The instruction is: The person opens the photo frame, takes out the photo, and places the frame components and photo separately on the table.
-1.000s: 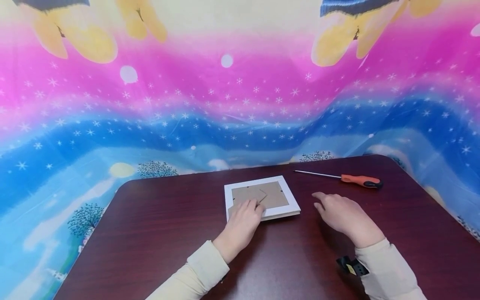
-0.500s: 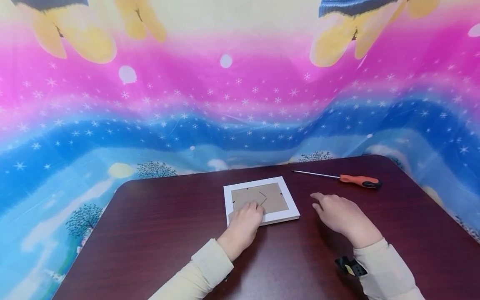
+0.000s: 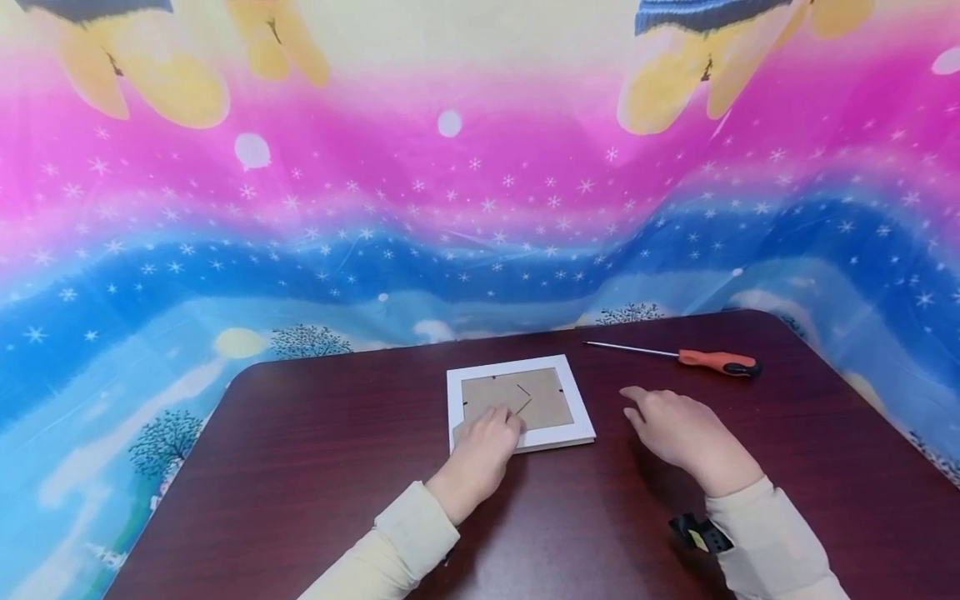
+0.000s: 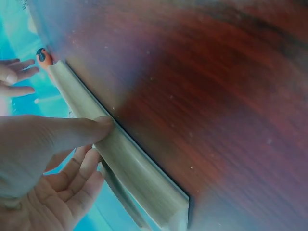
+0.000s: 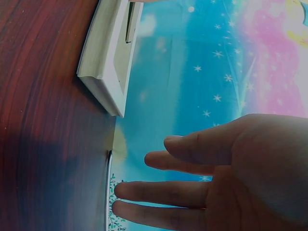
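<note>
A white picture frame [image 3: 582, 429] lies face down on the table, its brown backing board [image 3: 551, 408] and a thin stand leg on top. My left hand [image 3: 486, 446] grips its near left side. In the left wrist view the thumb [image 4: 91, 129] presses on the frame's outer edge [image 4: 139, 178] while the other fingers bend over the back. My right hand [image 3: 678, 429] hovers to the right of the frame, holding nothing. The right wrist view shows its fingers [image 5: 163, 193] extended, apart from the frame's corner [image 5: 103, 89].
Beyond the right hand, a screwdriver [image 3: 716, 361] with an orange and black handle lies with its shaft pointing left. The dark red wooden table [image 3: 315, 467] has rounded far corners. Behind it hangs a colourful printed cloth [image 3: 405, 192].
The picture frame has slid slightly toward me and turned a little, with my left hand on it. My right hand has kept its place and pose.
</note>
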Motion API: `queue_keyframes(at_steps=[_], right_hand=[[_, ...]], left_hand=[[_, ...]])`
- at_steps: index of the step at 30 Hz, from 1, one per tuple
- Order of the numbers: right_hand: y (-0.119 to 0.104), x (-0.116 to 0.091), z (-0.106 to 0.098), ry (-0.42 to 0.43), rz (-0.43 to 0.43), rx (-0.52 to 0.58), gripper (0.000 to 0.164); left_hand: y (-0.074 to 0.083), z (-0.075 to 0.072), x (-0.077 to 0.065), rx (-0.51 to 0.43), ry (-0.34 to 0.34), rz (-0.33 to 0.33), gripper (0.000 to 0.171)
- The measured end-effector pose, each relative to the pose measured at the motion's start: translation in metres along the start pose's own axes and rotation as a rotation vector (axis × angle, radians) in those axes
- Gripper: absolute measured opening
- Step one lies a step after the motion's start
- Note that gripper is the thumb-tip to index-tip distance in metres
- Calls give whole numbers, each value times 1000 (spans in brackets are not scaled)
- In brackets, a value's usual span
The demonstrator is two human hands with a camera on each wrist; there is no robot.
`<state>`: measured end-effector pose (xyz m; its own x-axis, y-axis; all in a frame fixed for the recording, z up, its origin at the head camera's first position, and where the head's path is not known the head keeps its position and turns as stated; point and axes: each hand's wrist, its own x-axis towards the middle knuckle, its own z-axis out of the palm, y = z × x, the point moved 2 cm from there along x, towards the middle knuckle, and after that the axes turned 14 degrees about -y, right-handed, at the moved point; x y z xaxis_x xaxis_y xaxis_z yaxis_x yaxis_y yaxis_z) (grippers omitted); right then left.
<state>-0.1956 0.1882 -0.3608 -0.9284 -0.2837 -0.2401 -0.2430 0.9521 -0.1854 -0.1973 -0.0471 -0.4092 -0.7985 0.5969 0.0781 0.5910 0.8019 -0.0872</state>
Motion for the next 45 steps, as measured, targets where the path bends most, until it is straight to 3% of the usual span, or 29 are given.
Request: queue_keyframes(at_steps=[6, 9, 15, 19, 23, 28, 32, 37, 45], right_hand=[[-11, 7, 3, 31, -40, -1, 38], [-19, 11, 4, 58, -82, 3, 37], [-17, 18, 6, 113, -129, -25, 33], [-1, 29, 8, 164, -178, -53, 30], [23, 38, 8, 232, -243, -119, 26], [57, 46, 5, 243, -277, -222, 21], [82, 48, 0, 231, -262, -266, 20], [99, 47, -15, 193, -203, -263, 21], [135, 56, -34, 75, -135, -210, 23]], left_hand=[[-13, 2, -8, -141, -22, 61, 33], [-22, 3, -14, -226, -40, 48, 39], [-37, 0, -27, -352, -33, -110, 41], [-47, 0, -36, -457, -11, -232, 44], [-57, 1, -40, -525, -16, -305, 47], [-65, 3, -42, -557, -72, -311, 53], [-68, 5, -42, -524, -92, -312, 57], [-69, 10, -41, -470, -145, -306, 59], [-69, 11, -42, -491, -211, -309, 61]])
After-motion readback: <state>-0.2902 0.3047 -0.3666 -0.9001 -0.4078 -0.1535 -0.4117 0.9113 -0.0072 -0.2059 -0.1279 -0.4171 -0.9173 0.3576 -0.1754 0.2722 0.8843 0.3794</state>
